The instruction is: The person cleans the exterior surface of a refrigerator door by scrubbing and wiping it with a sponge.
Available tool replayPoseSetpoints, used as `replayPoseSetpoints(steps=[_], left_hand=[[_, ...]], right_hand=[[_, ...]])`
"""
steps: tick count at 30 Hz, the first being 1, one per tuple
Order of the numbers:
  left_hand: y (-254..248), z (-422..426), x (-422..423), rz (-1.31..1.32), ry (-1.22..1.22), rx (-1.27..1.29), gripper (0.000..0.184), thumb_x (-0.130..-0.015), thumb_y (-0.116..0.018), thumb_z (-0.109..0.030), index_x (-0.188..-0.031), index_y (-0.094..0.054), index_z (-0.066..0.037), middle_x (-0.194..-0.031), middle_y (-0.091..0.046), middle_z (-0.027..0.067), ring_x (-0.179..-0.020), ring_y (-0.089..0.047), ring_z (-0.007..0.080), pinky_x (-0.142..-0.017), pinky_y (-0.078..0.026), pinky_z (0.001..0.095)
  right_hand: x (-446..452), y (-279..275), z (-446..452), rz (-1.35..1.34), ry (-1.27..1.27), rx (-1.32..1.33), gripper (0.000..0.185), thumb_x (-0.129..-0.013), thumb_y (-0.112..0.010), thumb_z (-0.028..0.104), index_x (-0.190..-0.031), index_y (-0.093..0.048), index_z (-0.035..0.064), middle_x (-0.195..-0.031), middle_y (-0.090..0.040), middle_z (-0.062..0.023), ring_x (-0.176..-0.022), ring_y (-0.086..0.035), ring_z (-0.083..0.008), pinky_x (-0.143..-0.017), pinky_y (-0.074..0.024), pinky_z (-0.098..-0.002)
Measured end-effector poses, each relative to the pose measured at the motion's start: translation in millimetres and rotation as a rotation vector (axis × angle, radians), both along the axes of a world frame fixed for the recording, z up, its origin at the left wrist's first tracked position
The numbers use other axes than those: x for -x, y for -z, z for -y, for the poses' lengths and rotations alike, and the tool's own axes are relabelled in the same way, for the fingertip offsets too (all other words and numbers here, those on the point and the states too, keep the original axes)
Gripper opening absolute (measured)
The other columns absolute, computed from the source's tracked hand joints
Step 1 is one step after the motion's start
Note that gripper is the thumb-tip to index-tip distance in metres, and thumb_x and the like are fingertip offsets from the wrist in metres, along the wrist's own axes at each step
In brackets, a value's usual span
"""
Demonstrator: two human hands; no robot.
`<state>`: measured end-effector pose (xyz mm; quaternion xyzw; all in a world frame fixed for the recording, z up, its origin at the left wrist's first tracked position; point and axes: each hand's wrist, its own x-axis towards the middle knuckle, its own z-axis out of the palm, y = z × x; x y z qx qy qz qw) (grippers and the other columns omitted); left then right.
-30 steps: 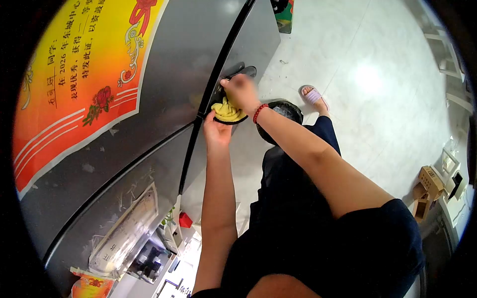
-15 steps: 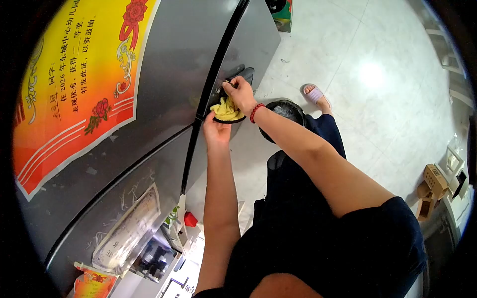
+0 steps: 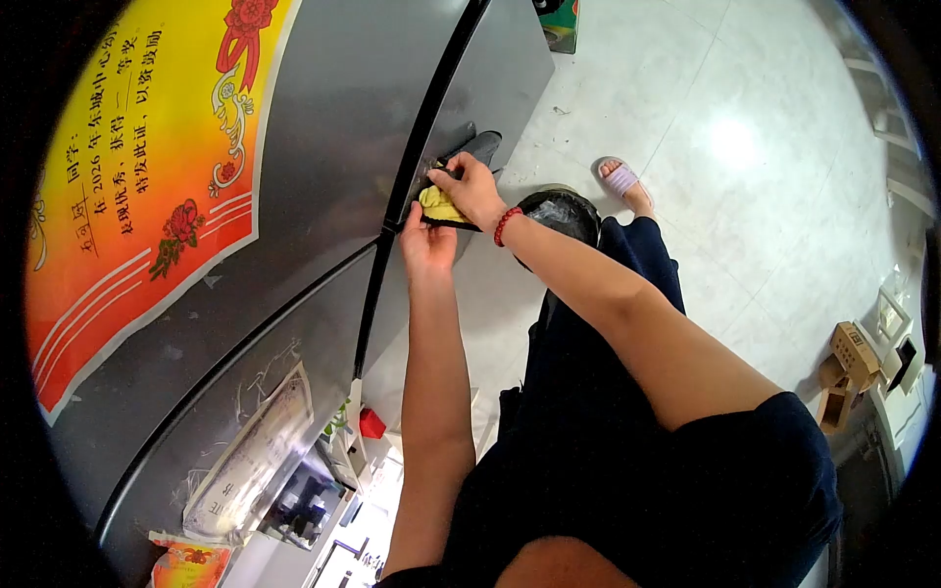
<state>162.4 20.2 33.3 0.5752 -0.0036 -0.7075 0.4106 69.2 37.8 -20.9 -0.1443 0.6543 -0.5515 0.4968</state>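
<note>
Against the side of a grey cabinet-like appliance (image 3: 343,108), both hands are at a yellow cloth (image 3: 440,206) with a black edge. My left hand (image 3: 428,247) grips the lower edge of the cloth from below, its fingers partly hidden. Above it, my right hand (image 3: 472,192), with a red bead bracelet (image 3: 506,225) at the wrist, is closed in a pinch near a black object (image 3: 478,147); what lies between the fingertips is too small to make out.
A black bin (image 3: 564,214) with a liner stands on the floor beside my leg. A colourful certificate (image 3: 147,157) is stuck on the grey surface. Cardboard boxes (image 3: 855,355) are at the right. One foot wears a pink slipper (image 3: 619,177).
The view has shifted slightly. The yellow cloth looks more folded and smaller, and my right hand's fingertips have moved a little down and left. My left hand still holds the lower edge.
</note>
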Motion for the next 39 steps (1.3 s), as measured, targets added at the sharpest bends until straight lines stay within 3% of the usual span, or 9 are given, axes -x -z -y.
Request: replayPoseSetpoints(steps=[9, 21, 24, 30, 31, 34, 35, 38, 39], left_hand=[[7.8, -1.1, 2.9, 0.097, 0.078, 0.038, 0.035, -0.091, -0.057, -0.023, -0.117, -0.051, 0.0, -0.119, -0.055, 0.0084, -0.111, -0.053, 0.02, -0.097, -0.043, 0.0355], [-0.8, -3.5, 6.6, 0.123, 0.103, 0.064, 0.038, -0.093, -0.054, -0.025, -0.12, -0.048, 0.001, -0.121, -0.054, 0.0103, -0.113, -0.052, 0.0207, -0.098, -0.042, 0.0356], [-6.9, -3.5, 12.4, 0.112, 0.067, 0.001, 0.033, -0.095, -0.049, -0.024, -0.117, -0.051, 0.0, -0.116, -0.057, 0.0094, -0.11, -0.054, 0.0206, -0.097, -0.042, 0.0365], [-0.9, -0.7, 5.6, 0.128, 0.101, -0.003, 0.032, -0.095, -0.048, -0.023, -0.118, -0.05, 0.0, -0.119, -0.055, 0.0098, -0.113, -0.052, 0.0215, -0.099, -0.041, 0.0372], [-1.4, 1.0, 5.6, 0.115, 0.107, -0.012, 0.032, -0.096, -0.048, -0.023, -0.118, -0.05, 0.0, -0.12, -0.055, 0.0098, -0.113, -0.052, 0.0216, -0.099, -0.042, 0.0373], [1.6, 1.7, 5.0, 0.112, 0.095, 0.005, 0.032, -0.095, -0.048, -0.023, -0.117, -0.05, 0.0, -0.119, -0.055, 0.0094, -0.112, -0.053, 0.0215, -0.098, -0.042, 0.0371], [2.0, 0.7, 5.0, 0.112, 0.109, 0.035, 0.032, -0.095, -0.049, -0.022, -0.118, -0.05, 0.0, -0.119, -0.055, 0.0097, -0.112, -0.052, 0.0214, -0.098, -0.042, 0.0373], [2.3, 0.6, 2.1, 0.077, 0.095, 0.009, 0.033, -0.093, -0.053, -0.021, -0.118, -0.05, 0.001, -0.121, -0.054, 0.0105, -0.113, -0.052, 0.0213, -0.098, -0.042, 0.0365], [2.4, 0.9, 2.5, 0.075, 0.113, 0.013, 0.034, -0.093, -0.053, -0.022, -0.119, -0.049, 0.0, -0.121, -0.054, 0.0098, -0.113, -0.052, 0.0207, -0.098, -0.042, 0.0361]], right_hand=[[-0.8, 2.0, 4.0, 0.113, -0.027, -0.082, 0.032, -0.076, -0.071, 0.027, -0.082, -0.052, 0.002, -0.069, -0.061, -0.0141, -0.065, -0.06, -0.0232, -0.061, -0.0476, -0.0357], [4.3, -12.5, 2.8, -0.078, 0.009, -0.045, 0.029, -0.076, -0.068, 0.026, -0.082, -0.057, 0.0, -0.076, -0.063, -0.0202, -0.076, -0.063, -0.0323, -0.07, -0.0487, -0.038], [-1.7, 18.1, 9.1, -0.024, 0.021, -0.175, 0.029, -0.077, -0.068, 0.026, -0.083, -0.057, -0.0006, -0.077, -0.063, -0.02, -0.073, -0.063, -0.0336, -0.068, -0.0488, -0.0389], [-5.1, 5.3, 3.8, 0.003, 0.026, -0.028, 0.028, -0.079, -0.067, 0.026, -0.085, -0.057, -0.0004, -0.078, -0.063, -0.0196, -0.075, -0.063, -0.0324, -0.068, -0.0485, -0.0382], [3.9, -4.7, 2.5, 0.025, -0.004, -0.113, 0.027, -0.082, -0.067, 0.024, -0.085, -0.054, 0.0007, -0.074, -0.06, -0.0073, -0.066, -0.056, -0.0127, -0.059, -0.0463, -0.0288], [1.1, 0.7, 6.7, 0.044, -0.037, -0.1, 0.026, -0.083, -0.067, 0.024, -0.085, -0.054, 0.0011, -0.074, -0.061, -0.0066, -0.067, -0.055, -0.0122, -0.06, -0.0462, -0.0284], [-0.7, -2.7, 3.0, 0.008, -0.01, 0.008, 0.03, -0.078, -0.069, 0.027, -0.084, -0.057, 0.0, -0.073, -0.062, -0.0153, -0.066, -0.061, -0.0236, -0.063, -0.0481, -0.0349], [4.0, -11.3, 4.1, 0.022, 0.003, 0.037, 0.031, -0.078, -0.07, 0.027, -0.082, -0.056, 0.0003, -0.072, -0.062, -0.0144, -0.065, -0.06, -0.0217, -0.062, -0.0476, -0.0338], [8.4, -14.7, 3.0, 0.066, -0.047, -0.033, 0.027, -0.082, -0.069, 0.025, -0.084, -0.054, 0.0025, -0.072, -0.058, -0.0033, -0.065, -0.053, -0.0108, -0.058, -0.0456, -0.028]])
